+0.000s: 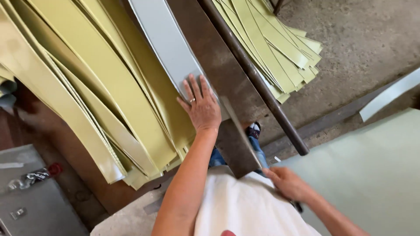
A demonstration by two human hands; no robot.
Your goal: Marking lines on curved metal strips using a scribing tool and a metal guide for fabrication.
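Grey strip (168,43) on rusty steel bench (218,65)

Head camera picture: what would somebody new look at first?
Probably the big fan of yellow-green strips filling the left side, with a smaller pile on the floor at upper right. In the middle, the left hand lies flat on a grey strip on a rusty brown metal bench, while the right hand is low beside a pale green sheet.

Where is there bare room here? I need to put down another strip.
Bare: the brown bed between the grey strip under the left hand and the dark bar; also the pale green sheet beyond the right hand. Crowded: yellow strips fill the left; a second pile lies past the bar.
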